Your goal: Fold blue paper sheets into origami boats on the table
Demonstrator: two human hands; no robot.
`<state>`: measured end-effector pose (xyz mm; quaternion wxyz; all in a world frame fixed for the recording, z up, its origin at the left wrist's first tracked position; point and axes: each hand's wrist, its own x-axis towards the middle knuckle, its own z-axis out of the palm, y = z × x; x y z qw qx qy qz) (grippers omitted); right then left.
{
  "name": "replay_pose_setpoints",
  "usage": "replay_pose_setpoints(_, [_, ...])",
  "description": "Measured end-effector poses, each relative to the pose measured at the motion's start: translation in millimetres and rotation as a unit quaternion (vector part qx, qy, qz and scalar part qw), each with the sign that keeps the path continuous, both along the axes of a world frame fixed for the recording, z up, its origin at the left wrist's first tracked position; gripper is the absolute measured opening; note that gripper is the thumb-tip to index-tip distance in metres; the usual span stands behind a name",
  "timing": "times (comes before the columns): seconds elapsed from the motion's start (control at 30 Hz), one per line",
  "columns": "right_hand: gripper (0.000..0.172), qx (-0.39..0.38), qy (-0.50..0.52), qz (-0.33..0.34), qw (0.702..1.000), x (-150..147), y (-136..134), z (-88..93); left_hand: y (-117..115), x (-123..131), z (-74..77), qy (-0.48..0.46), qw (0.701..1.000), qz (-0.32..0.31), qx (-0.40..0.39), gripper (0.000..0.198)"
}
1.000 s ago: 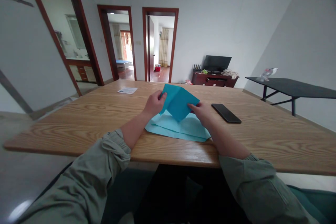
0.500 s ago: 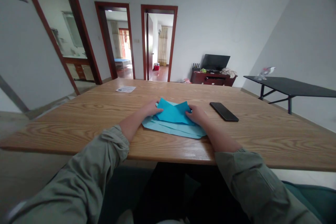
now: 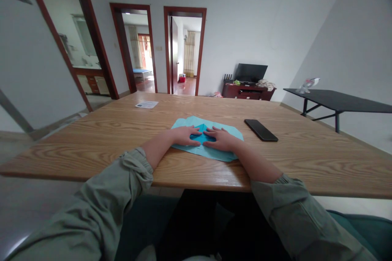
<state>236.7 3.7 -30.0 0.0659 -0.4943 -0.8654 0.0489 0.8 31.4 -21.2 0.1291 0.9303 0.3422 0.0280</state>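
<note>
A bright blue folded sheet of paper (image 3: 199,138) lies flat on top of pale blue paper sheets (image 3: 211,154), its point directed away from me. My left hand (image 3: 185,135) rests on the left part of the blue paper, fingers stretched out and spread. From the other side, my right hand (image 3: 222,138) presses on the right part in the same way, also with fingers apart. The fingertips of both hands nearly meet over the middle of the paper. Much of the folded sheet is hidden under the hands.
All this lies on a wooden table (image 3: 107,151). To the right of the paper is a black phone (image 3: 261,130), and a printed white card (image 3: 147,105) lies at the far left. Beyond stand a black folding table (image 3: 339,100) and a television (image 3: 251,73) on a cabinet.
The blue paper's two raised corners have come down and it now lies flat. Both hands have gone from gripping its side edges to lying spread on top.
</note>
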Motion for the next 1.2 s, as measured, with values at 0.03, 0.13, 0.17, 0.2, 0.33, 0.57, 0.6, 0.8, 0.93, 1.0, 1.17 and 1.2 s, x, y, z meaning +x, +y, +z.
replay_pose_setpoints(0.03, [0.076, -0.014, 0.006, 0.003, 1.0, 0, -1, 0.5, -2, 1, 1.0, 0.002, 1.0, -0.005, -0.004, 0.076])
replay_pose_setpoints(0.13, [0.076, -0.036, 0.035, 0.022, 0.999, 3, -2, 3.6, -4, 0, 4.3, -0.004, 1.0, -0.012, 0.0, 0.078])
replay_pose_setpoints(0.17, [0.073, -0.041, 0.048, 0.028, 0.998, 5, -2, 5.1, -4, -1, 5.5, -0.01, 1.0, -0.011, 0.002, 0.075])
replay_pose_setpoints(0.2, [0.068, -0.046, 0.061, 0.033, 0.997, 7, -2, 6.9, -3, -3, 6.5, -0.017, 1.0, -0.007, 0.002, 0.07])
replay_pose_setpoints(0.33, [0.049, -0.073, 0.106, 0.023, 0.991, 14, -1, 14.7, 1, -10, 9.9, -0.055, 0.998, 0.021, -0.016, 0.05])
replay_pose_setpoints(0.57, [0.04, -0.026, 0.108, -0.072, 0.991, 19, 3, 15.4, 10, -10, 5.8, -0.108, 0.991, 0.08, 0.023, 0.037])
replay_pose_setpoints(0.6, [0.037, -0.005, 0.101, -0.087, 0.991, 19, 5, 13.5, 12, -9, 4.2, -0.113, 0.988, 0.099, 0.036, 0.037])
replay_pose_setpoints(0.8, [0.032, 0.05, 0.061, -0.14, 0.987, 20, 13, 3.7, 16, -9, 2.4, -0.062, 0.98, 0.191, 0.013, 0.076])
replay_pose_setpoints(0.93, [0.041, 0.034, 0.055, -0.108, 0.992, 23, 11, 5.3, 13, -10, 7.9, -0.016, 0.982, 0.186, -0.025, 0.079])
replay_pose_setpoints(1.0, [0.048, 0.007, 0.067, -0.095, 0.993, 24, 10, 7.5, 12, -11, 9.6, -0.005, 0.982, 0.185, -0.031, 0.072])
replay_pose_setpoints(1.17, [0.046, -0.062, 0.121, -0.079, 0.988, 31, 10, 9.4, 15, -18, 9.5, -0.016, 0.991, 0.132, -0.035, 0.046])
replay_pose_setpoints(1.2, [0.042, -0.072, 0.139, -0.074, 0.985, 32, 10, 9.0, 16, -20, 9.9, -0.03, 0.992, 0.118, -0.039, 0.043])
